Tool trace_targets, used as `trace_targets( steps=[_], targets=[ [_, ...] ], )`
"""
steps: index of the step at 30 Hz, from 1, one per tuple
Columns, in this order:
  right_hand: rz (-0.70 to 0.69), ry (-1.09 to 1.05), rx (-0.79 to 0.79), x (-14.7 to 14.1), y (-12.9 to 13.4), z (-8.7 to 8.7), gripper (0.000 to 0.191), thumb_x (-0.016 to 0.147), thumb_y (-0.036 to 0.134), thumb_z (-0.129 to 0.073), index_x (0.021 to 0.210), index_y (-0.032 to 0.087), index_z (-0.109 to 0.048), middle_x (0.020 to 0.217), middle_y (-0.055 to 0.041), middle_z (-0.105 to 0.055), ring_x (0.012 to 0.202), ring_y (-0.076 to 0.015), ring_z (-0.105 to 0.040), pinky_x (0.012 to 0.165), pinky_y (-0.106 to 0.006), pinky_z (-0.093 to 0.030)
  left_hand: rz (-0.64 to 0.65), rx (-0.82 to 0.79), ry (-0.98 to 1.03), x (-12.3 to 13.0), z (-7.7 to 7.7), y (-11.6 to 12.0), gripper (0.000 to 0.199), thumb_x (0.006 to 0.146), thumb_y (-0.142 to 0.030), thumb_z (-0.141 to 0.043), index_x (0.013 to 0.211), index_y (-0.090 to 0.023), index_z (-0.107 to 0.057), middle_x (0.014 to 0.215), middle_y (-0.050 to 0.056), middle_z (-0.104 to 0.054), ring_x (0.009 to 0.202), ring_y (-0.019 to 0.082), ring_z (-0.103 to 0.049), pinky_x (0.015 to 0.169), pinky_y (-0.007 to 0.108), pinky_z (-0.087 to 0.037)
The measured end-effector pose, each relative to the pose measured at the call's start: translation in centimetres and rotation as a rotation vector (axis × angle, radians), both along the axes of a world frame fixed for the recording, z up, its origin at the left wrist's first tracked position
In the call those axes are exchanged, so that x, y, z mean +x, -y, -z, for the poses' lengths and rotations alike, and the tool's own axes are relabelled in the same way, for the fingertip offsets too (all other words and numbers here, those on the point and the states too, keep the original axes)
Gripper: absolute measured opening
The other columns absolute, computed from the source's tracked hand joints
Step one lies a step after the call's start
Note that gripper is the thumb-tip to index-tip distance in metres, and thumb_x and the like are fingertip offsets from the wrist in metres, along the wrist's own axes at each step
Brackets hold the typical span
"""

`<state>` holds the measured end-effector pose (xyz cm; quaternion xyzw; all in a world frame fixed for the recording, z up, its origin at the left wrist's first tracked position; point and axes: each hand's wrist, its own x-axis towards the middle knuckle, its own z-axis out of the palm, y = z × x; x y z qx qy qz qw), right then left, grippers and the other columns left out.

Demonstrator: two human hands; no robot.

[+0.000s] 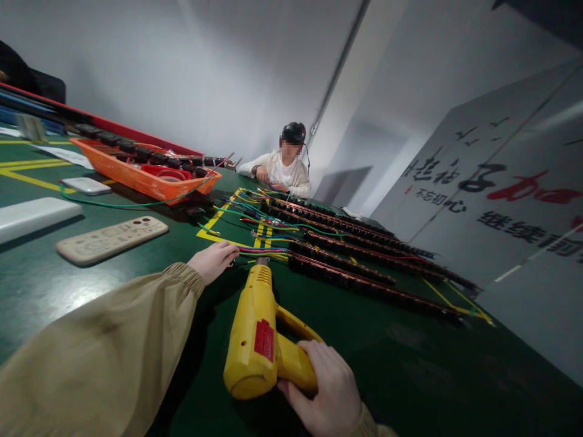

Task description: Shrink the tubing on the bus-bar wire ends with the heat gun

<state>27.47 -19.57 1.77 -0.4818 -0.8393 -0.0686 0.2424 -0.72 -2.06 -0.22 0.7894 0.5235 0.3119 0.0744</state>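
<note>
My right hand is wrapped round the handle of a yellow heat gun with a red label. The gun's metal nozzle points away from me, close to a bundle of coloured wires. My left hand is closed on the near end of these wires, left of the nozzle; its fingertips partly hide the wire ends. The wires run right into a long dark bar with copper-coloured strips lying on the green table.
Several similar bars with loose wires lie beyond. Left of my hand are a phone, a white box-shaped item and an orange basket holding parts. Across the table sits another person.
</note>
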Motion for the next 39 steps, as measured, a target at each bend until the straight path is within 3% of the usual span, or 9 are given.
trace_targets(
  steps=[7,19,29,39],
  targets=[
    [-0.120,-0.098,-0.018,-0.7,0.3,-0.2,0.039,0.064,0.048,-0.065,0.084,0.015,-0.062,0.072,-0.0067,-0.064,0.064,-0.0204,-0.059,0.060,-0.033,-0.047,0.001,0.017,0.008,0.0,0.0,0.1,0.035,0.092,-0.042,-0.028,0.096,-0.024,-0.058,0.102,0.002,-0.057,0.097,0.015,-0.054,0.086,0.026,-0.043],
    [-0.139,-0.106,-0.009,-0.7,0.3,-0.2,0.039,0.063,0.047,-0.067,0.084,0.015,-0.060,0.072,-0.0069,-0.064,0.063,-0.0206,-0.059,0.059,-0.033,-0.047,-0.003,0.018,-0.006,0.1,-0.1,0.2,0.035,0.092,-0.042,-0.028,0.095,-0.023,-0.058,0.100,0.003,-0.057,0.095,0.016,-0.054,0.084,0.027,-0.044],
    [-0.038,-0.094,-0.028,-0.9,0.6,-0.5,0.034,0.063,0.040,-0.067,0.087,0.017,-0.060,0.077,-0.0070,-0.065,0.068,-0.0211,-0.061,0.063,-0.033,-0.050,-0.012,0.026,-0.022,0.1,-0.2,0.3,0.036,0.092,-0.041,-0.027,0.094,-0.023,-0.058,0.099,0.003,-0.057,0.093,0.016,-0.054,0.083,0.027,-0.044],
    [0.196,-0.006,-0.047,-0.4,0.0,0.2,0.032,0.073,0.043,-0.062,0.093,0.019,-0.060,0.085,-0.0066,-0.066,0.077,-0.0235,-0.064,0.066,-0.036,-0.053,-0.051,0.021,-0.100,0.4,-0.9,0.9,0.033,0.092,-0.039,-0.028,0.095,-0.024,-0.058,0.103,0.002,-0.058,0.095,0.015,-0.055,0.081,0.025,-0.044]
  ],
)
